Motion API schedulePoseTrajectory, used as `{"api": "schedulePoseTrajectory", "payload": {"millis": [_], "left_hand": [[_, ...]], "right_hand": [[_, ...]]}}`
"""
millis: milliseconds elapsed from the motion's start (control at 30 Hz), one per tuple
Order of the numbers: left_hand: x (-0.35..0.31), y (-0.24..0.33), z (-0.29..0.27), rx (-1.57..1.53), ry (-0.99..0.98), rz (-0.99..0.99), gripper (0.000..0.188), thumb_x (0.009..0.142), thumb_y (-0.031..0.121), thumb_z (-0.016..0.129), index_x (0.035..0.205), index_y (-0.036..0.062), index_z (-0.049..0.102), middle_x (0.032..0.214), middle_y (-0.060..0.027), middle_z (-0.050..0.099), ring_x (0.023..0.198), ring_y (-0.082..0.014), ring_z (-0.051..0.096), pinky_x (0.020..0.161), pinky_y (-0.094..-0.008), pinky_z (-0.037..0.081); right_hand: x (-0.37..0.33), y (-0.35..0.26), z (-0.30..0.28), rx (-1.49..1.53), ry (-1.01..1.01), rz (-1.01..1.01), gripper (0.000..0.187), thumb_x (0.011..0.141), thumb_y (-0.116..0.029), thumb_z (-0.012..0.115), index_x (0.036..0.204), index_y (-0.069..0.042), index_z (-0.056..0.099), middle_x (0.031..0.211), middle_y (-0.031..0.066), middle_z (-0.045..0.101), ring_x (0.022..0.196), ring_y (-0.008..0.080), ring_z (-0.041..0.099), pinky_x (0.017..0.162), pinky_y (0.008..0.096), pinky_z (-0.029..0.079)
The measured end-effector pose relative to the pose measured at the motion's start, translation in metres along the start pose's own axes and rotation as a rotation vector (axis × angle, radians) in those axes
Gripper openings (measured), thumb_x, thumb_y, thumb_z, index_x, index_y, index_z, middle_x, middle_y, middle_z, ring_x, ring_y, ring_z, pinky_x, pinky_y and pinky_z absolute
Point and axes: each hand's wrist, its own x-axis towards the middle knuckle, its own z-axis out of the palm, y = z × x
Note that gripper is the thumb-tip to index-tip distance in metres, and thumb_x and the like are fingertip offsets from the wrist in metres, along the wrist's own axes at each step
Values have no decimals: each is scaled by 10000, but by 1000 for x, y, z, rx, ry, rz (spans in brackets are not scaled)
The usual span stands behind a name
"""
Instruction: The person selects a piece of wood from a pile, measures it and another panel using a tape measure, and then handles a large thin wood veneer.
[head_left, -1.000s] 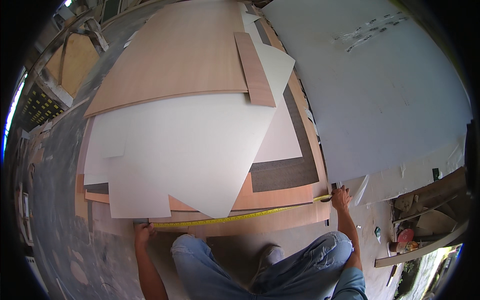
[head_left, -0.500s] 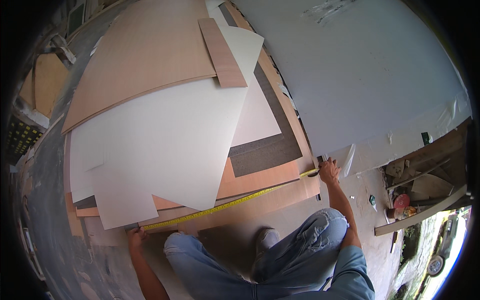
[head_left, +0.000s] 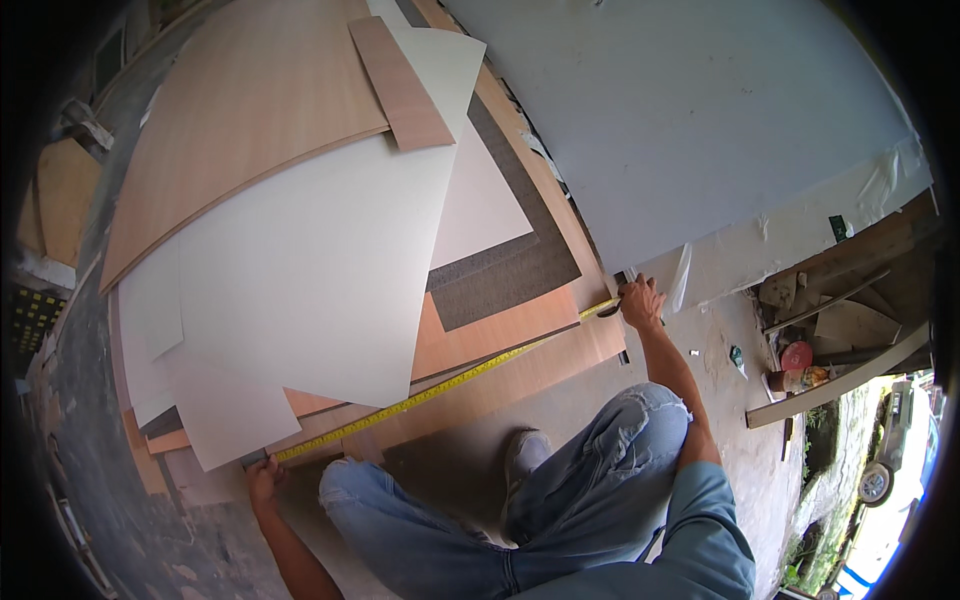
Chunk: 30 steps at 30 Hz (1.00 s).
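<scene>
A yellow measuring tape is stretched across the near edge of a stack of thin boards. My left hand is closed at its left end, pinching it by the stack's near left corner. My right hand grips the other end at the near right corner, fingers bent over the edge; a small dark curved piece shows beside it. Under the tape lies a pinkish wood-veneer sheet. Above it are a large white sheet, a dark grey sheet and a narrow veneer strip.
A large wood-veneer board covers the far left of the stack. To the right stands a big grey panel-topped surface with torn plastic along its edge. Offcuts and a curved wooden strip lie at right. My bent knees are close to the stack.
My view has shifted a little, so the boards sit further up and left in it. Both hands stay at the tape's ends, and it remains stretched.
</scene>
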Motion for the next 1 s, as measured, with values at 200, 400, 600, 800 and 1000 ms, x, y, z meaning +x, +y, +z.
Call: {"api": "schedulePoseTrajectory", "payload": {"millis": [200,400,600,800,1000], "left_hand": [[-2,-1,7,-21,17,42,296,886,235,641,690,41,534,593,10,444,509,-109,447,531,-284,454],[-4,0,10,-44,54,47,278,887,209,641,693,40,535,594,16,437,503,-97,423,534,-269,443],[-5,1,14,-102,154,-113,231,870,247,662,761,60,581,652,-4,526,616,-149,540,658,-340,489],[16,-28,2,-431,92,-233,272,806,339,738,717,140,576,638,20,565,648,-168,569,634,-345,454],[30,-56,-7,-571,52,-219,260,776,371,758,808,161,607,654,45,581,632,-153,564,643,-335,454]], "right_hand": [[0,0,2,-8,9,-6,172,836,-159,553,898,-204,707,1136,96,541,1174,333,463,873,566,386],[-1,-1,1,-18,19,-10,195,815,-141,575,906,-232,722,1127,95,548,1156,334,472,870,558,397],[-2,0,-2,-2,-14,12,163,795,-142,627,896,-231,720,1163,86,534,1193,328,455,886,554,391],[-2,-2,-6,27,-31,19,162,816,-148,603,900,-223,720,1178,96,532,1214,339,445,891,570,384],[-1,-1,-2,19,-19,18,182,849,-148,557,910,-214,716,1178,94,532,1204,337,450,895,565,382]]}}
